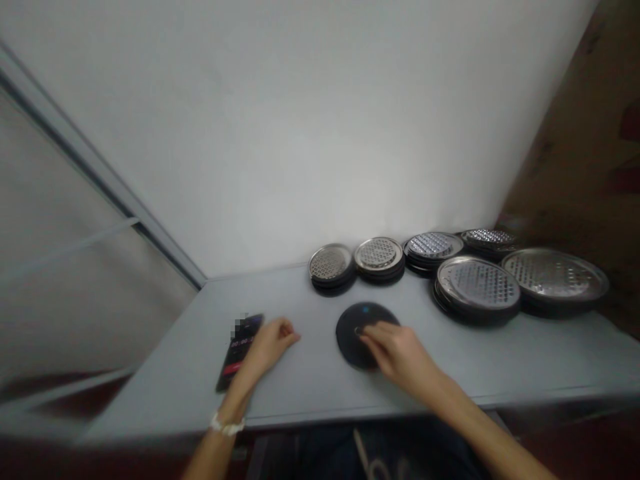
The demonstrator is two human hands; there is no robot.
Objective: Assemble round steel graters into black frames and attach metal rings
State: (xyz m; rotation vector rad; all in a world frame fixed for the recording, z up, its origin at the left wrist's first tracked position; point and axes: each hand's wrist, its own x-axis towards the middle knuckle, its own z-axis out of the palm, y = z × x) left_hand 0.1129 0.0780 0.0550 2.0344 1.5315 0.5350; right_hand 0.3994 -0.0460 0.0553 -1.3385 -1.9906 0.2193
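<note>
A round black disc (349,347) lies on the table in front of me, with a small blue spot near its far edge. Over its middle is my right hand (400,350), thumb and fingers pinched together at a small pale ring-like mark. Whether the fingertips grip anything there is too blurred to tell. To the left of the disc, my left hand (270,343) hovers or rests with fingers curled in towards the thumb; nothing shows between them. Beside that hand, and partly behind it, lies a phone (233,365) with a lit timer screen.
Stacks of round metal graters with dark undersides stand along the back and right, including a small stack (331,263), another (379,253) and larger ones (477,283) (555,277). A white wall (300,133) rises behind the grey-white table (300,393). Brown cardboard (585,153) stands at right.
</note>
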